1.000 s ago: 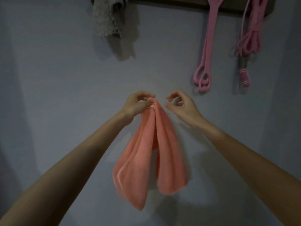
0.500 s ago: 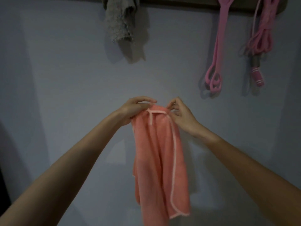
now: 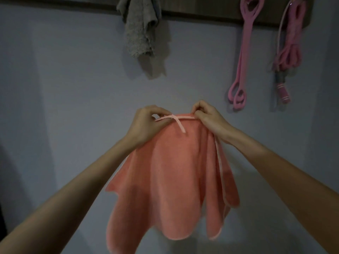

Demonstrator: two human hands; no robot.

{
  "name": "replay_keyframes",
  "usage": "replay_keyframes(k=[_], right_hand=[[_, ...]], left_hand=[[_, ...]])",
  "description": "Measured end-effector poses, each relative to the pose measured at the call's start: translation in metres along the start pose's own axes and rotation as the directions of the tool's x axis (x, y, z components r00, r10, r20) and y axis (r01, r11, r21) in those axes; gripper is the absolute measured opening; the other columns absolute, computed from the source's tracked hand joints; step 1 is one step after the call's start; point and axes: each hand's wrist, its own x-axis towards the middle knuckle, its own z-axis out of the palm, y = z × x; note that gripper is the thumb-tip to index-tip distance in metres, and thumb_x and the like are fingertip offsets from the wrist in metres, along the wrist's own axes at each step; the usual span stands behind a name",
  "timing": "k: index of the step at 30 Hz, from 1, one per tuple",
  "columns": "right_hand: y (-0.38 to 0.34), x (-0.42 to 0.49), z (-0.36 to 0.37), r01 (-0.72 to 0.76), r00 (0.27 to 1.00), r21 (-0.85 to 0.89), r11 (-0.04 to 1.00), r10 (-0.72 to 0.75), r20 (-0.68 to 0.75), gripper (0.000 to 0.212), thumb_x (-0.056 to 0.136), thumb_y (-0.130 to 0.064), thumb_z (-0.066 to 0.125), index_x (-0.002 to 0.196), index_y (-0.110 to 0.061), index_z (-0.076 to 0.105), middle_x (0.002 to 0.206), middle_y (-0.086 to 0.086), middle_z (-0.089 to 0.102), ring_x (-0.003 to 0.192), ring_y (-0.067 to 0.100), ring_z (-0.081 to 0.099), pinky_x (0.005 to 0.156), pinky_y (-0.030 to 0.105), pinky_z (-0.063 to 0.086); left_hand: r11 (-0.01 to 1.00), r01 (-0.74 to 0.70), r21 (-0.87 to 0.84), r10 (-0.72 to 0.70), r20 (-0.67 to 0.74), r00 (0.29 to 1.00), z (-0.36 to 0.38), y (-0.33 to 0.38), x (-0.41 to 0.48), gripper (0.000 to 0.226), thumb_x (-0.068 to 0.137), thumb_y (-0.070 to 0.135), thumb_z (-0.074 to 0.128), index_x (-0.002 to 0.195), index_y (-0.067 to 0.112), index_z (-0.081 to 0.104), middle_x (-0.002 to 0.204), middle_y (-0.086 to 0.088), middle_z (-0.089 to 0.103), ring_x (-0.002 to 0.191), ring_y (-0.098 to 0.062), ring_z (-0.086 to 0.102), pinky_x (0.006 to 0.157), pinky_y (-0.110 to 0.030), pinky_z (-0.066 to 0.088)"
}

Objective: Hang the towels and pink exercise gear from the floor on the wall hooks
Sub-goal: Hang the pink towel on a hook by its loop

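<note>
Both grips pinch the top edge of the salmon towel: left hand beside its pale loop, right hand at the corner. The towel hangs before the wall, below the grey towel, pink band and jump rope on the hook rail.

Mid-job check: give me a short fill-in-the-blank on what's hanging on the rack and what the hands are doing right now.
1. Both hands, the left hand and right hand, pinch the top edge of the ____ towel.
2. The towel already hanging from the rack is ____ in colour.
3. The pink resistance band hangs to the ____ of the grey towel.
4. The small loop on the held towel lies ____ the two hands.

Missing words: orange; grey; right; between
</note>
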Motion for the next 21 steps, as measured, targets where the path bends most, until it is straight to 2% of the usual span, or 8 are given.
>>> replay_keyframes(k=[3, 6, 9, 12, 15, 18, 21], right_hand=[[-0.006, -0.009, -0.002, 0.049, 0.997, -0.043, 0.998, -0.046, 0.062, 0.019, 0.078, -0.007, 0.062, 0.089, -0.02, 0.055, 0.084, -0.009, 0.054, 0.068, -0.013, 0.048, 0.07, 0.004, 0.037], [-0.01, -0.011, -0.004, 0.059, 0.998, -0.021, 0.998, -0.058, 0.025, 0.016, 0.082, -0.016, 0.069, 0.096, -0.015, 0.062, 0.082, -0.012, 0.057, 0.066, -0.01, 0.049, 0.067, 0.002, 0.037], [-0.012, -0.004, -0.004, 0.065, 0.995, -0.029, 0.997, -0.067, -0.072, 0.014, 0.083, -0.021, 0.069, 0.094, -0.014, 0.067, 0.082, -0.017, 0.061, 0.068, -0.007, 0.051, 0.069, 0.002, 0.037], [-0.015, 0.004, -0.005, 0.057, 0.986, -0.007, 0.998, -0.057, -0.155, 0.01, 0.082, -0.023, 0.069, 0.091, -0.018, 0.07, 0.088, -0.012, 0.067, 0.074, -0.005, 0.055, 0.071, 0.004, 0.039], [-0.016, 0.01, -0.008, 0.066, 0.983, -0.04, 0.997, -0.072, -0.17, 0.008, 0.081, -0.027, 0.07, 0.087, -0.022, 0.072, 0.089, -0.01, 0.071, 0.079, -0.003, 0.06, 0.073, 0.007, 0.042], [-0.012, 0.019, -0.012, 0.053, 0.977, -0.062, 0.997, -0.064, -0.205, 0.002, 0.082, -0.024, 0.068, 0.083, -0.025, 0.07, 0.08, -0.014, 0.068, 0.073, -0.011, 0.057, 0.071, 0.004, 0.04], [-0.009, 0.034, -0.019, 0.041, 0.973, -0.083, 0.996, -0.059, -0.223, 0.006, 0.084, -0.022, 0.066, 0.082, -0.026, 0.069, 0.077, -0.019, 0.064, 0.068, -0.018, 0.054, 0.069, 0.002, 0.038]], left_hand=[[0.961, 0.223, -0.163, -0.209, 0.096, 0.973, -0.006, 0.006, 0.001, 0.014, 0.083, 0.032, 0.068, 0.094, 0.026, 0.075, 0.089, 0.016, 0.071, 0.079, 0.012, 0.062, 0.074, -0.009, 0.047], [0.85, 0.41, -0.33, -0.339, 0.251, 0.907, -0.006, 0.013, 0.005, 0.023, 0.084, 0.038, 0.066, 0.092, 0.02, 0.077, 0.084, 0.008, 0.074, 0.078, 0.0, 0.065, 0.07, -0.014, 0.053], [0.815, 0.416, -0.404, -0.361, 0.209, 0.909, -0.001, 0.018, 0.014, 0.022, 0.083, 0.033, 0.069, 0.094, 0.015, 0.077, 0.085, 0.006, 0.074, 0.075, 0.0, 0.064, 0.065, -0.012, 0.051], [0.791, 0.408, -0.457, -0.376, 0.164, 0.912, 0.004, 0.023, 0.023, 0.018, 0.08, 0.028, 0.072, 0.092, 0.015, 0.077, 0.086, 0.006, 0.074, 0.074, 0.001, 0.064, 0.063, -0.009, 0.051], [0.769, 0.409, -0.491, -0.395, 0.139, 0.908, 0.008, 0.029, 0.031, 0.008, 0.079, 0.026, 0.074, 0.083, 0.019, 0.076, 0.069, 0.014, 0.072, 0.063, 0.007, 0.064, 0.055, -0.007, 0.048], [0.771, 0.412, -0.486, -0.402, 0.131, 0.906, 0.016, 0.031, 0.042, 0.01, 0.078, 0.025, 0.074, 0.085, 0.018, 0.077, 0.065, 0.017, 0.069, 0.058, 0.011, 0.061, 0.051, -0.005, 0.045], [0.783, 0.42, -0.46, -0.402, 0.142, 0.905, 0.022, 0.032, 0.056, 0.009, 0.08, 0.026, 0.073, 0.086, 0.021, 0.075, 0.068, 0.014, 0.067, 0.053, 0.007, 0.058, 0.049, -0.007, 0.045]])
